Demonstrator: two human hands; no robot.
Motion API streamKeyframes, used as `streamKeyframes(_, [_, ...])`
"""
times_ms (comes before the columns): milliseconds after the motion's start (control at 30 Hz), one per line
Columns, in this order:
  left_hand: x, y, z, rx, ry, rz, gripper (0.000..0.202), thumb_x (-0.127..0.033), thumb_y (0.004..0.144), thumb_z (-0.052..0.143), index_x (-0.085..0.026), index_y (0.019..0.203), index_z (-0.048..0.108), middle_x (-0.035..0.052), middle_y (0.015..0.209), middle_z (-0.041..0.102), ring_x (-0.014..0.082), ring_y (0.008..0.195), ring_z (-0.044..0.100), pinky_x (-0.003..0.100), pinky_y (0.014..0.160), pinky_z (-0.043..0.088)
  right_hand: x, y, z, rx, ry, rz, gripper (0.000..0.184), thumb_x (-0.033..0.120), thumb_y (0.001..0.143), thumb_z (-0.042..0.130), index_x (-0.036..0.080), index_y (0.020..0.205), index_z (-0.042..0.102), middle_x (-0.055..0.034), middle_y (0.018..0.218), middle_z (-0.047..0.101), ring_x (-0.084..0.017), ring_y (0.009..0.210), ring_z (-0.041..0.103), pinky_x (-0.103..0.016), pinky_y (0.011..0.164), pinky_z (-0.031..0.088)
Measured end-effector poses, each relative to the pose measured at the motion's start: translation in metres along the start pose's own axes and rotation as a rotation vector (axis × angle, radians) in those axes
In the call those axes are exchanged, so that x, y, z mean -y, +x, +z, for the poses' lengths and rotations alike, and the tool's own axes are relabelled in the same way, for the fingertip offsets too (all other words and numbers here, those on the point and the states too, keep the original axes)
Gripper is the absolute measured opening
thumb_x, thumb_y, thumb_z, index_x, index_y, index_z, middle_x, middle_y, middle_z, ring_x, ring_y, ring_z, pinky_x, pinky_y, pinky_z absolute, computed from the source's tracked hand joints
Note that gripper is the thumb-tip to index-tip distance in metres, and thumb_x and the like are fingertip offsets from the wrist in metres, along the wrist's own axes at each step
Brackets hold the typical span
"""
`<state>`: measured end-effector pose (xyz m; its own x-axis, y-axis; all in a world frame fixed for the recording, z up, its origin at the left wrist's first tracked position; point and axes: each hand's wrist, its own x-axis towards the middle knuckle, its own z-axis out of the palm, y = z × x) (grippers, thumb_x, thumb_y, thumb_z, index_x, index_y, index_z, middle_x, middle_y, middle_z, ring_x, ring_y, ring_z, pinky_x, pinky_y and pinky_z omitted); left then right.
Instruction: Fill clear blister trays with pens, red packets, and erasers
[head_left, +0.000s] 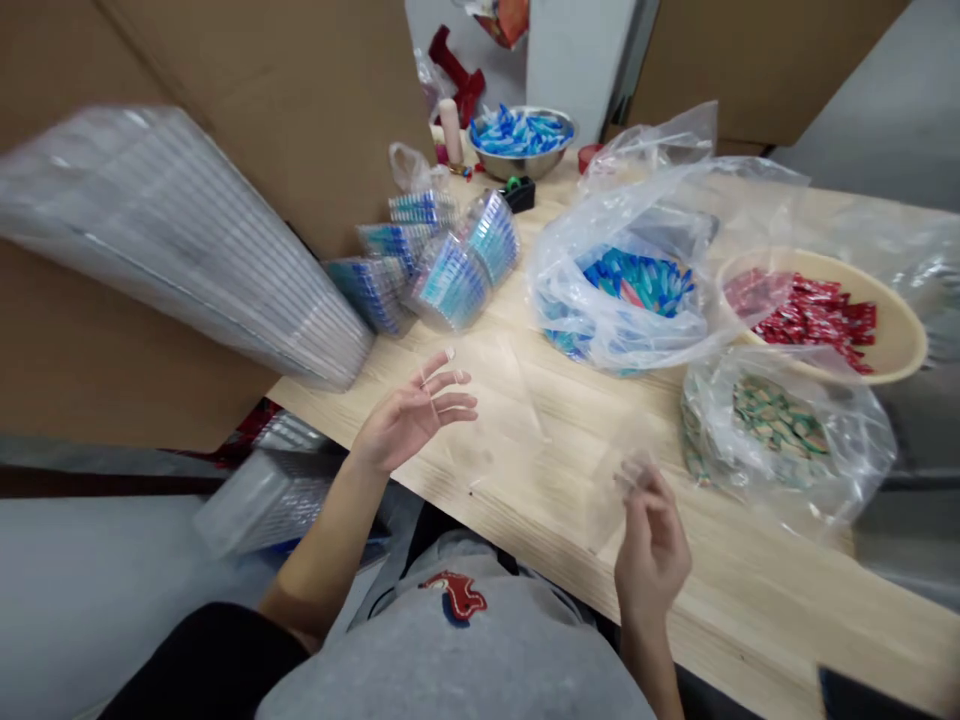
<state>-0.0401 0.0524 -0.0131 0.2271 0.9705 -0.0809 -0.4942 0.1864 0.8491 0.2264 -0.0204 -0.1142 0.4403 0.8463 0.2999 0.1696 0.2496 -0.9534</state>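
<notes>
My left hand (411, 418) hovers over the pale wooden table (600, 530) with its fingers spread, holding nothing, and a fingertip is wrapped in a pale cover. My right hand (651, 540) pinches a small clear plastic bag (611, 500) between thumb and fingers. A thin clear film (502, 410) lies on the wood between my hands, close to my left fingers. Nearest my right hand sits a clear bag of green-and-tan packets (780, 430). Beyond it, a clear bag of blue packets (637, 285) slumps on the table.
A round tan bowl of red sachets (814, 320) stands at the right. Several stacks of clear blue-lined trays (450, 265) sit at the far edge, by a steel bowl of blue packets (517, 140). A large blurred tray stack (180, 240) juts in at left, before cardboard panels (300, 90).
</notes>
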Motion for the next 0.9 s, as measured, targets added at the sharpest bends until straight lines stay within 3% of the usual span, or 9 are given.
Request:
streamKeyframes(133, [-0.034, 0.018, -0.019, -0.069, 0.156, 0.123, 0.047, -0.014, 0.068, 0.069, -0.025, 0.114, 0.062, 0.0012, 0.103, 0.067, 0.0208, 0.091, 0.068, 0.043, 0.087, 0.056, -0.026, -0.021, -0.007, 0.209, -0.483, -0.510, 0.006, 0.012, 0.086, 0.058, 0.018, 0.085, 0.058, -0.0158, 0.127, 0.059, -0.025, 0.113, 0.058, -0.039, 0.088, 0.049])
streamKeyframes(233, [-0.064, 0.034, -0.033, -0.145, 0.310, 0.271, 0.044, -0.015, 0.070, 0.069, -0.027, 0.112, 0.063, 0.0006, 0.103, 0.066, 0.0180, 0.089, 0.068, 0.040, 0.088, 0.055, -0.044, -0.037, -0.006, 0.340, -0.630, -0.652, 0.008, 0.010, 0.088, 0.054, 0.017, 0.085, 0.055, -0.0188, 0.122, 0.060, -0.026, 0.109, 0.060, -0.039, 0.082, 0.051])
streamKeyframes(333, [-0.098, 0.050, -0.047, -0.212, 0.425, 0.482, 0.044, -0.017, 0.067, 0.074, -0.028, 0.109, 0.063, -0.0018, 0.098, 0.067, 0.0161, 0.086, 0.068, 0.038, 0.087, 0.055, -0.061, -0.054, -0.007, 0.399, -0.705, -0.665, 0.011, 0.011, 0.091, 0.049, 0.017, 0.083, 0.053, -0.0180, 0.121, 0.062, -0.025, 0.107, 0.060, -0.040, 0.083, 0.052])
streamKeyframes(400, [-0.120, 0.059, -0.056, -0.225, 0.456, 0.553, 0.041, -0.032, 0.069, 0.077, -0.027, 0.107, 0.062, -0.0014, 0.097, 0.067, 0.0174, 0.087, 0.067, 0.041, 0.088, 0.055, -0.071, -0.064, -0.010, 0.396, -0.762, -0.658, 0.012, 0.015, 0.093, 0.047, 0.017, 0.082, 0.053, -0.0183, 0.122, 0.061, -0.027, 0.109, 0.059, -0.044, 0.087, 0.051])
streamKeyframes(500, [-0.148, 0.074, -0.071, -0.262, 0.554, 0.642, 0.052, -0.049, 0.067, 0.079, -0.029, 0.110, 0.058, -0.0005, 0.103, 0.066, 0.0189, 0.091, 0.066, 0.045, 0.091, 0.053, -0.083, -0.076, -0.017, 0.358, -0.898, -0.668, 0.016, 0.024, 0.095, 0.045, 0.016, 0.087, 0.056, -0.0195, 0.122, 0.061, -0.032, 0.112, 0.058, -0.054, 0.094, 0.045])
streamKeyframes(667, [-0.180, 0.108, -0.104, -0.328, 0.835, 0.861, 0.067, -0.043, 0.060, 0.085, -0.027, 0.115, 0.050, 0.0013, 0.104, 0.063, 0.0164, 0.086, 0.065, 0.044, 0.095, 0.050, -0.092, -0.083, -0.026, 0.349, -1.012, -0.710, 0.026, 0.032, 0.097, 0.042, 0.014, 0.105, 0.059, -0.0215, 0.125, 0.059, -0.034, 0.115, 0.056, -0.055, 0.095, 0.043])
streamKeyframes(767, [-0.192, 0.131, -0.120, -0.346, 0.969, 0.853, 0.064, -0.030, 0.063, 0.080, -0.024, 0.118, 0.047, 0.0034, 0.107, 0.063, 0.0162, 0.088, 0.064, 0.043, 0.095, 0.049, -0.097, -0.082, -0.028, 0.336, -0.989, -0.745, 0.024, 0.032, 0.095, 0.047, 0.014, 0.105, 0.059, -0.0209, 0.124, 0.060, -0.033, 0.114, 0.057, -0.053, 0.095, 0.044])
streamKeyframes(900, [-0.193, 0.151, -0.127, -0.438, 1.234, 0.669, 0.052, -0.008, 0.067, 0.060, -0.017, 0.117, 0.051, 0.0057, 0.109, 0.065, 0.0153, 0.091, 0.061, 0.040, 0.095, 0.048, -0.103, -0.080, -0.027, 0.288, -0.959, -0.761, 0.022, 0.031, 0.093, 0.049, 0.015, 0.103, 0.061, -0.0179, 0.120, 0.064, -0.030, 0.108, 0.060, -0.048, 0.094, 0.046])
